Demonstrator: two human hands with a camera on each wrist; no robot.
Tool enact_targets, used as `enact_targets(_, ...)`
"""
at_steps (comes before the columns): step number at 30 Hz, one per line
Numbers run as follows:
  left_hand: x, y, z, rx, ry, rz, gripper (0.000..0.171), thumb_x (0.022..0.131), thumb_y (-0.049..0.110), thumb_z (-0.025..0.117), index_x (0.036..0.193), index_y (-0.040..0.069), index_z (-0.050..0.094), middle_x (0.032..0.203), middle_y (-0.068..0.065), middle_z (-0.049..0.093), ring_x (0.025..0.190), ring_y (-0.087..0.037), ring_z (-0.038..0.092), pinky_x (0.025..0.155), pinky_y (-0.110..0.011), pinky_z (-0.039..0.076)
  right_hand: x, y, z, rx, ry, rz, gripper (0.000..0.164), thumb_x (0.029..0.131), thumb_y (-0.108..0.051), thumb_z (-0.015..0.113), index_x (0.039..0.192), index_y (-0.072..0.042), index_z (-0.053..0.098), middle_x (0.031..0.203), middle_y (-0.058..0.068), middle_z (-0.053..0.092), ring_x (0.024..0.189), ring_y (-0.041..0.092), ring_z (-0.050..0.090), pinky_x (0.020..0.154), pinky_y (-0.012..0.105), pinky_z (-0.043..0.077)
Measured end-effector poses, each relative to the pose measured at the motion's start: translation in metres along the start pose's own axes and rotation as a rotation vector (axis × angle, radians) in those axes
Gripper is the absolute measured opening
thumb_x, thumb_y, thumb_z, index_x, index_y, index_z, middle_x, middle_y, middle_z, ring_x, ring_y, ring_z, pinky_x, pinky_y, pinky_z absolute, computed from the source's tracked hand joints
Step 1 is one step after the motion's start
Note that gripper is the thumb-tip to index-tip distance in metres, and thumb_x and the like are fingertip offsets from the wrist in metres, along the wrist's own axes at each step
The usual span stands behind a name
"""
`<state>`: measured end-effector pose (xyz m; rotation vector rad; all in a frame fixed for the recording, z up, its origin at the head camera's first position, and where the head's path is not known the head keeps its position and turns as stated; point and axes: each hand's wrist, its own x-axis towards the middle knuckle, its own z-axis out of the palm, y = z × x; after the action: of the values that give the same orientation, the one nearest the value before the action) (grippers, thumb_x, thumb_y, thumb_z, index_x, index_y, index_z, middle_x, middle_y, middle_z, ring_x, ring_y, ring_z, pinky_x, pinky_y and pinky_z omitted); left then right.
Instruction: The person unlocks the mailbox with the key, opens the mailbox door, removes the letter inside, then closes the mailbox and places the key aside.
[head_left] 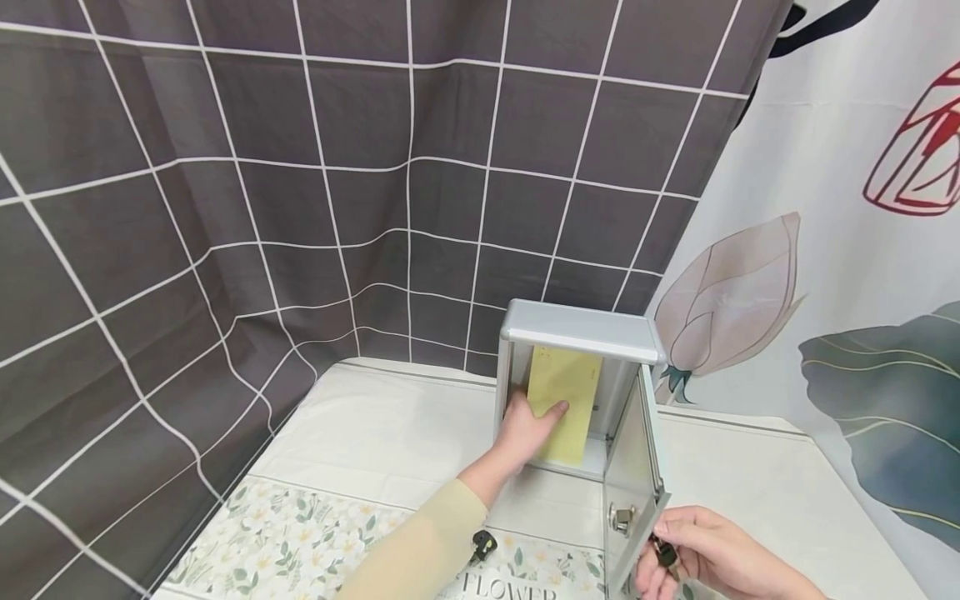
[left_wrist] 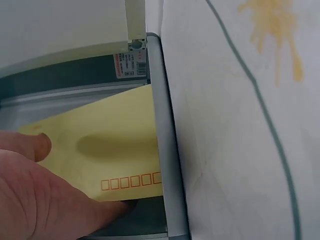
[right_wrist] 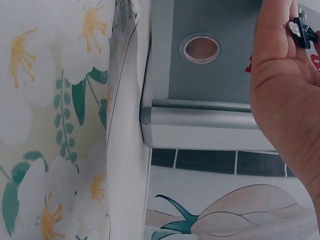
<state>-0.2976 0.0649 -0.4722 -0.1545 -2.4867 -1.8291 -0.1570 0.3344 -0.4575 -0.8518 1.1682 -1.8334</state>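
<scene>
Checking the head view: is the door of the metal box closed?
No, the door stands swung open, and the left hand holds a yellow envelope in the opening of the metal box.

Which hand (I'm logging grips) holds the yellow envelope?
The left hand: it grips the envelope inside the box. The right hand is outside, by the open door.

1 yellow paper envelope with 6 red printed squares visible. 1 silver-grey metal box, 1 hinged grey door, 1 silver metal lock. 2 bare-hand grips: left grip, right grip. Black-headed keys: count unclear.
</scene>
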Motion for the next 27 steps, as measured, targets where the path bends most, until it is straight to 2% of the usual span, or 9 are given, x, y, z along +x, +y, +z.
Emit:
enact_targets(4, 0.002, -0.002, 0.002, -0.032, 0.004, -0.018, 0.069, 0.101, 0.043, 0.083, 0.139, -0.007, 0.055, 0.114, -0.012, 0.066, 0.103, -0.025, 0.067, 0.100, -0.052, 0.061, 0.000, 0.000, 0.000, -0.006, -0.003, -0.001, 0.056, 0.118, 0.000, 0.006, 0.133, 0.027, 0.054, 0.131, 0.020, 0.078, 0.116, 0.022, 0.078, 0.102, 0.034, 0.064)
enact_targets(12, 0.006, -0.005, 0.006, -0.075, 0.008, -0.007, 0.058, 0.100, 0.039, 0.084, 0.131, -0.004, 0.062, 0.107, -0.008, 0.067, 0.095, -0.020, 0.065, 0.092, -0.045, 0.062, -0.001, 0.001, -0.001, -0.029, -0.008, 0.002, 0.057, 0.118, 0.000, 0.005, 0.135, 0.027, 0.052, 0.131, 0.018, 0.078, 0.116, 0.020, 0.078, 0.102, 0.033, 0.064)
enact_targets(19, 0.009, -0.009, 0.008, -0.183, -0.023, 0.024, 0.050, 0.100, 0.031, 0.086, 0.131, -0.003, 0.065, 0.109, -0.007, 0.071, 0.094, -0.016, 0.067, 0.088, -0.039, 0.062, 0.000, 0.000, -0.001, -0.031, -0.015, 0.001, 0.056, 0.118, 0.001, 0.005, 0.135, 0.028, 0.052, 0.132, 0.017, 0.078, 0.117, 0.021, 0.078, 0.102, 0.033, 0.064)
enact_targets(27, 0.011, -0.012, 0.010, -0.237, -0.078, 0.042, 0.033, 0.105, 0.025, 0.080, 0.126, 0.000, 0.075, 0.099, -0.002, 0.077, 0.084, -0.012, 0.070, 0.077, -0.030, 0.062, 0.001, 0.000, -0.002, -0.023, -0.017, 0.003, 0.056, 0.118, 0.001, 0.006, 0.135, 0.027, 0.052, 0.132, 0.018, 0.078, 0.117, 0.021, 0.078, 0.103, 0.034, 0.064)
